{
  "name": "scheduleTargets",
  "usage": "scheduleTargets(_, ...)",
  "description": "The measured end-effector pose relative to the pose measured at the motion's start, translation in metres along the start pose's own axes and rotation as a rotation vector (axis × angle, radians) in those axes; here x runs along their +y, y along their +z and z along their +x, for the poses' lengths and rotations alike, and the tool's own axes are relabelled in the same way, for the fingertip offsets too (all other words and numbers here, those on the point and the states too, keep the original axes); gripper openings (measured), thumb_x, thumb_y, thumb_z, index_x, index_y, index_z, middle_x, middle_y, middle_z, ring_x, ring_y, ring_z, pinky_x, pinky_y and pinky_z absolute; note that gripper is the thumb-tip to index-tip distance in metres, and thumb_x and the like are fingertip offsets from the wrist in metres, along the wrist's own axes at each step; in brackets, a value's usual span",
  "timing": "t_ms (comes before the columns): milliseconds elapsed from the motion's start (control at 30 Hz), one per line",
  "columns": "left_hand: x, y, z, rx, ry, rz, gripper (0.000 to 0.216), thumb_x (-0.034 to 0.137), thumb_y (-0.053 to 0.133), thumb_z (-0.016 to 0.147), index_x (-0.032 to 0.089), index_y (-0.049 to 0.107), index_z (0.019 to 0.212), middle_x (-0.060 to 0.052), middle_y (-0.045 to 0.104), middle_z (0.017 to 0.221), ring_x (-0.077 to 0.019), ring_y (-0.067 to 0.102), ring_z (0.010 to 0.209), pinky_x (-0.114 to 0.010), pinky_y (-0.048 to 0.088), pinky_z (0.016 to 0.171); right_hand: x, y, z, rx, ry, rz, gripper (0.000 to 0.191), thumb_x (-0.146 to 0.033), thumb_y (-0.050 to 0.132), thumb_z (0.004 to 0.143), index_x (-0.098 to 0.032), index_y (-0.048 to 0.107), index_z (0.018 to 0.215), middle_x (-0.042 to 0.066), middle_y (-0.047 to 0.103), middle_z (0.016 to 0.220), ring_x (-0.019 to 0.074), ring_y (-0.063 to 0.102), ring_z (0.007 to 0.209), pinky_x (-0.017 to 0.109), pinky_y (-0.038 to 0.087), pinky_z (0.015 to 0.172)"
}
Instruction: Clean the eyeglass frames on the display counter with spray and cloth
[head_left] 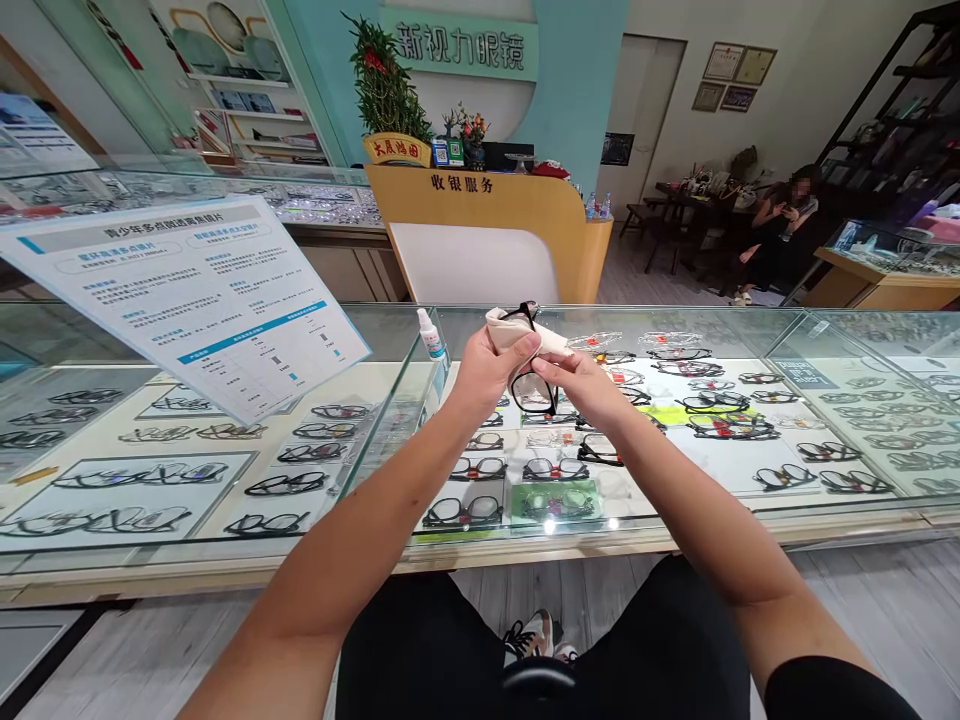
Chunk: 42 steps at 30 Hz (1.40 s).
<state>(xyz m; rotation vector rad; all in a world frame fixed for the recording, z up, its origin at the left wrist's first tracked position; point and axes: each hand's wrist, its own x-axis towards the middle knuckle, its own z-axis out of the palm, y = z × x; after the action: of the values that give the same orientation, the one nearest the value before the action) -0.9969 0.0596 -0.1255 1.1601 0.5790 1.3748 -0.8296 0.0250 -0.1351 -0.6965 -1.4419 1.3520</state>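
Note:
A pair of black-framed eyeglasses (534, 394) is held up over the glass display counter, tilted, with one lens hanging low. My left hand (489, 362) is closed round a white cloth (553, 342) that wraps the upper part of the glasses. From the other side, my right hand (585, 382) pinches the frame and an edge of the cloth with its fingertips. The other lens is covered by cloth and fingers. Just left of my hands, a white spray bottle (430, 335) with a blue label stands on the counter.
Under the glass of the counter (420, 555) lie several rows of eyeglasses (480, 468). A printed sheet (202, 290) stands tilted at the left. Beyond is a wooden reception desk (480, 200) with a plant. A person (784, 220) sits at the back right.

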Motion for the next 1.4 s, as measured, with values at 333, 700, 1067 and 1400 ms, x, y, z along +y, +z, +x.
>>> scheduleTargets(333,-0.001,0.009,-0.005,0.103,0.01,0.014,0.065,0.07,0.107,0.064,0.017,0.078,0.089,0.005,0.058,0.064,-0.0057,0.044,0.05,-0.023,0.036,0.047,0.004,-0.002,0.001,-0.062,0.019,-0.088,0.058,-0.077,0.094,0.081,-0.023,0.092,0.1,0.006,0.086,0.099,0.023,0.074,0.095,0.038,0.059,0.094)
scheduleTargets(700,-0.003,-0.007,0.007,0.093,0.011,0.1,0.059,0.074,0.097,0.08,0.018,0.079,0.086,-0.002,0.074,0.076,-0.014,0.065,0.068,-0.026,0.052,0.063,-0.004,-0.007,0.001,-0.011,0.035,-0.079,0.055,-0.075,0.095,0.081,-0.022,0.091,0.093,0.004,0.084,0.098,0.0202,0.07,0.092,0.036,0.054,0.097)
scheduleTargets(1067,0.022,-0.033,0.013,-0.265,-0.146,0.102,0.059,0.058,0.11,0.069,0.015,0.08,0.097,-0.006,0.082,0.089,-0.0212,0.076,0.081,-0.032,0.061,0.074,-0.013,-0.01,0.001,0.082,0.047,0.058,0.053,-0.072,0.1,0.072,-0.021,0.09,0.084,0.004,0.079,0.089,0.0191,0.066,0.085,0.035,0.053,0.088)
scheduleTargets(1400,0.01,-0.01,0.004,-0.053,-0.017,0.208,0.064,0.057,0.11,0.059,0.018,0.073,0.092,0.0,0.073,0.076,-0.0138,0.063,0.066,-0.026,0.052,0.063,0.0,-0.007,0.004,0.045,0.055,0.064,0.053,-0.073,0.099,0.073,-0.023,0.085,0.084,0.004,0.081,0.093,0.022,0.069,0.094,0.036,0.053,0.096)
